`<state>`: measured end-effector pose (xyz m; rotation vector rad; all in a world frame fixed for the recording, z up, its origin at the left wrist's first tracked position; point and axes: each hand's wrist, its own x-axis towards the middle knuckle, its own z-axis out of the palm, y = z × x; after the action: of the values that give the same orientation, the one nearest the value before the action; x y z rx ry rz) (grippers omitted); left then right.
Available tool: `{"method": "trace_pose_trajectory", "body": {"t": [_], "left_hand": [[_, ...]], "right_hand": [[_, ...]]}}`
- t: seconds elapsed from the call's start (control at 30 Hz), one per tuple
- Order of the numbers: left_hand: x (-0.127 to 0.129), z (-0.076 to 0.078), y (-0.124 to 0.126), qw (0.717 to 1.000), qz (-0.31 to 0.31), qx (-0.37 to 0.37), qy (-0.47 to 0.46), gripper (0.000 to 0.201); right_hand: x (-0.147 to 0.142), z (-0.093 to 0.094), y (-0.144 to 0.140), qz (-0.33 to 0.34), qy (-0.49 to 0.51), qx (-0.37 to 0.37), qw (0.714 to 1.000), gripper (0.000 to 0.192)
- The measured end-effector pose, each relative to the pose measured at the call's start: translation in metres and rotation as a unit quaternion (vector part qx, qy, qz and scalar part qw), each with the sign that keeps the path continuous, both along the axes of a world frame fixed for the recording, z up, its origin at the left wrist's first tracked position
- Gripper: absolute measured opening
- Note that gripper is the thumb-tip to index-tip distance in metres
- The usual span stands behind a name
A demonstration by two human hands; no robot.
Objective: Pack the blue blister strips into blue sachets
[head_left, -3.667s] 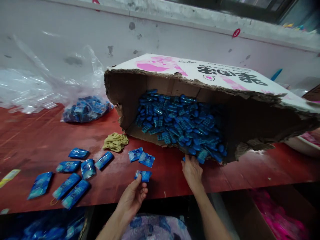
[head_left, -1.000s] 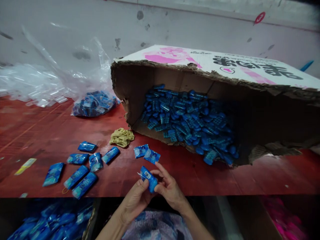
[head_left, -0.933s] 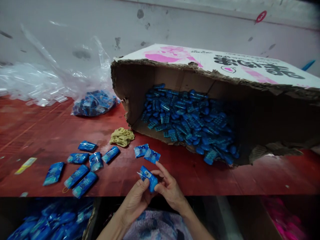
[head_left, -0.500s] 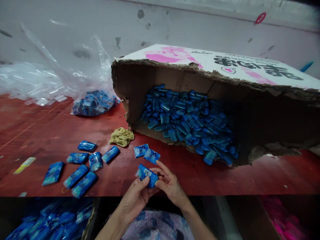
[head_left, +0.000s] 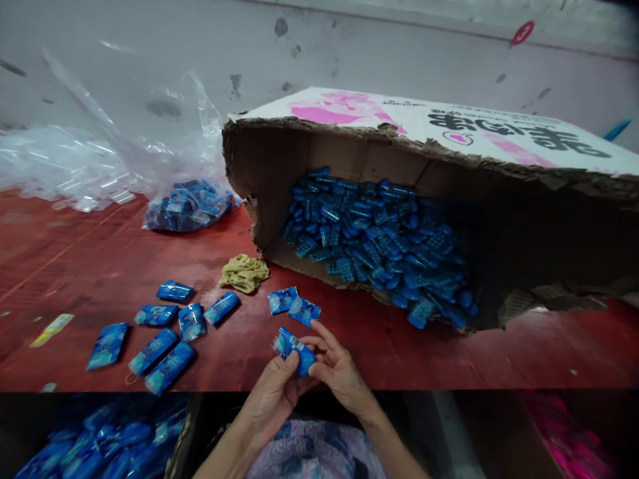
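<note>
A small blue packet with a barcode label is held between my two hands, just above the table's front edge. My left hand grips it from the lower left, thumb across its face. At its right end, the thumb and fingers of my right hand press on it, with one finger stretched forward. Clear wrapping sticks out at the packet's left end. Two flat blue printed sleeves lie just beyond my fingers. To the left, several wrapped blue packets are spread on the red table.
A torn-edged cardboard box lies on its side, holding many small blue cases. Left of it are a crumpled yellow cloth, a clear bag of blue pieces and clear plastic sleeves. Below the edge, blue packets fill a container.
The packet has tilted slightly between my hands, its right end a little lower. Both hands keep their grip, and the things on the table lie as before.
</note>
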<state>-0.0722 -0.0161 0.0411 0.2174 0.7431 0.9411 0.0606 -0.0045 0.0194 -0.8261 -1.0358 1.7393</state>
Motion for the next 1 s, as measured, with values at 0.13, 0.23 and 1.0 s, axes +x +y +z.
{"method": "trace_pose_trajectory", "body": {"t": [0.13,0.23,1.0], "left_hand": [[0.0019,0.0025,-0.0006,1.0,0.012,0.006,0.009,0.018],[0.005,0.0003,-0.003,0.999,0.037,0.003,0.022,0.015],[-0.0003,0.0003,-0.0087,0.999,0.025,0.002,0.02,0.019]], "right_hand": [[-0.0004,0.0004,-0.0007,0.012,0.006,0.006,1.0,0.066],[-0.0028,-0.0022,-0.0033,0.0,-0.01,0.01,1.0,0.064],[-0.0087,0.0028,-0.0067,0.015,-0.031,-0.001,0.999,0.062]]}}
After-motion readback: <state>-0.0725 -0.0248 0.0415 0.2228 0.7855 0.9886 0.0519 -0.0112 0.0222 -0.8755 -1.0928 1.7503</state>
